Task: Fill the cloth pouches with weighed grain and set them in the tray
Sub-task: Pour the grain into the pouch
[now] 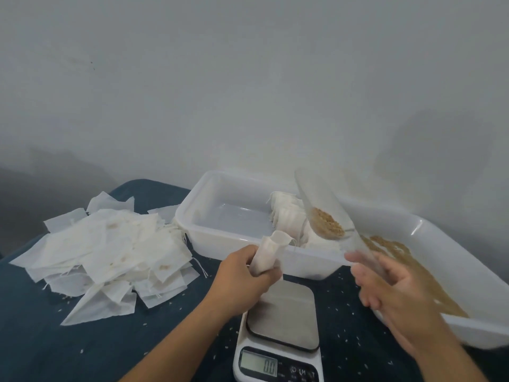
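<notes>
My left hand [245,274] grips a white cloth pouch [271,250] upright, its mouth open, just above the kitchen scale [281,321]. My right hand [391,288], blurred, holds a clear plastic cup [325,210] tilted, with brown grain [329,223] lying near its bottom end, up and to the right of the pouch mouth. Behind them stands a white tray [220,238] with several filled pouches [289,213] at its right end. The scale's display reads 0.0.
A heap of empty cloth pouches [107,249] lies at the left on the dark blue cloth. A second white tub [454,271] at the right holds loose grain [407,268]. Grains are scattered over the cloth around the scale. A pale wall stands behind.
</notes>
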`<state>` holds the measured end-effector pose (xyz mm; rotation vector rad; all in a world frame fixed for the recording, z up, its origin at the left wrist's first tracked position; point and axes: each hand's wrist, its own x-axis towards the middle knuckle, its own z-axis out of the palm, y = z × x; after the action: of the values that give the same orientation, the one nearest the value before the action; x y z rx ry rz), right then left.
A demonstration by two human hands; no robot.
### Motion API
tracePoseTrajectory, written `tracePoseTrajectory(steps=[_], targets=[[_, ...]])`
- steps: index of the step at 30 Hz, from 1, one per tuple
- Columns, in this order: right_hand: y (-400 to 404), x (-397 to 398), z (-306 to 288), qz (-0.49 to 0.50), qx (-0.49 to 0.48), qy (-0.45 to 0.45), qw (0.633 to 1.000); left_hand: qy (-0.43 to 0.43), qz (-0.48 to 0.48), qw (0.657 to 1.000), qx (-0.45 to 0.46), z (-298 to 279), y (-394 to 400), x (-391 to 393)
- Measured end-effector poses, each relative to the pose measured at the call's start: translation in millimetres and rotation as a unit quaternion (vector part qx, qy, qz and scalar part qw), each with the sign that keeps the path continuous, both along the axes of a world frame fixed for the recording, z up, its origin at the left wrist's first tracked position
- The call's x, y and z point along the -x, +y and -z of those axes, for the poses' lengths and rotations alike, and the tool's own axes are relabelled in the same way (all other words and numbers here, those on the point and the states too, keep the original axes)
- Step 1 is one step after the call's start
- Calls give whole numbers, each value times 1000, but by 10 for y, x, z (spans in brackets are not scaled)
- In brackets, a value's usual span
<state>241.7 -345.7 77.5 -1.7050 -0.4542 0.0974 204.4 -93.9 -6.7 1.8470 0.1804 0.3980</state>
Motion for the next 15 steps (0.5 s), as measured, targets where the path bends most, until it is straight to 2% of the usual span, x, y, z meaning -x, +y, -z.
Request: tracePoseTrajectory(steps=[10, 15], targets=[[551, -146, 378, -67, -59, -20, 996, -18, 85, 996, -29, -14, -78, 4], [580, -85, 490, -15, -32, -91, 995, -28, 114, 989, -93, -27, -155, 42]])
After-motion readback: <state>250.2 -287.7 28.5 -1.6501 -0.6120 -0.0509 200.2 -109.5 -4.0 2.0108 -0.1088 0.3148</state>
